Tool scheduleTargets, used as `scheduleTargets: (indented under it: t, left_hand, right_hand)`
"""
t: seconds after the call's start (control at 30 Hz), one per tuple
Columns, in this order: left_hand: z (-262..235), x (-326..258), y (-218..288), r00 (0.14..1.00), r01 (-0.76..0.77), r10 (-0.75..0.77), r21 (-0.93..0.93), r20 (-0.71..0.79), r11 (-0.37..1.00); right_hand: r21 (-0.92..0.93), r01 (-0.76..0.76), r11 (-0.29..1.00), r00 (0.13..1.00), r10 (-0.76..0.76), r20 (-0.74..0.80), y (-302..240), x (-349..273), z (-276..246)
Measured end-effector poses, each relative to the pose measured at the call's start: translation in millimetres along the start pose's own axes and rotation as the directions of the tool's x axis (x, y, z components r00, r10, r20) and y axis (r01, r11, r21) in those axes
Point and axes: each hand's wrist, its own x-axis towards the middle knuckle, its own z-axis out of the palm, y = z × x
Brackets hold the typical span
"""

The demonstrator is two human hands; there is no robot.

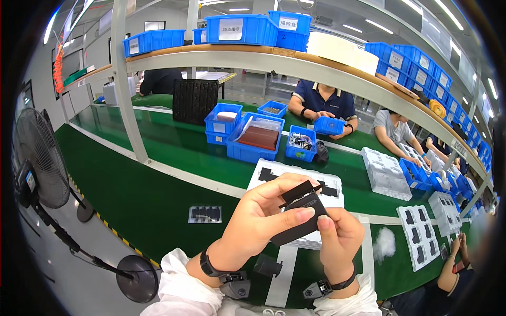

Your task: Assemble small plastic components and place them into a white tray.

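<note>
My left hand [255, 213] and my right hand [341, 239] hold a flat black rectangular part [299, 225] between them, above the green work table. My left thumb lies across its face while the fingers curl behind a narrow black strip at its upper edge. The right thumb presses on its right side. Behind the hands lies a white moulded tray [287, 168] with black pieces in its pockets, partly hidden by my hands. Below my left hand, another black part [268, 266] rests on the table near a white stripe.
A small clear tray [205, 215] of black pieces lies to the left. Blue bins [252, 154] stand beyond the tray, under a shelf [253, 57]. White trays [419, 237] and a white fluffy wad [387, 245] lie rightward. A co-worker [324, 105] sits opposite; a fan [42, 158] stands left.
</note>
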Motion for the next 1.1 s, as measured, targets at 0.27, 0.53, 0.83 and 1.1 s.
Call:
scheduleTargets:
  t: [0.27,0.53,0.83,1.1]
  left_hand:
    - [-2,0,3,0.996,0.087,-0.086,-0.045,0.025,0.995]
    - [-6,3,-16,0.981,0.093,-0.041,-0.270,0.192,0.958]
    - [8,-12,4,0.910,-0.105,0.041,0.133,0.412,0.986]
    - [-4,-5,10,0.865,-0.309,-0.037,0.589,0.500,0.747]
  right_hand:
    - [0.216,-0.128,0.968,0.992,0.124,0.032,-1,0,5]
    - [0.547,-0.245,0.801,0.969,0.184,0.165,13,-10,5]
    - [0.605,-0.145,0.783,0.988,0.148,0.045,12,-9,10]
    - [-0.349,0.308,0.885,0.951,-0.284,0.121,-11,19,-39]
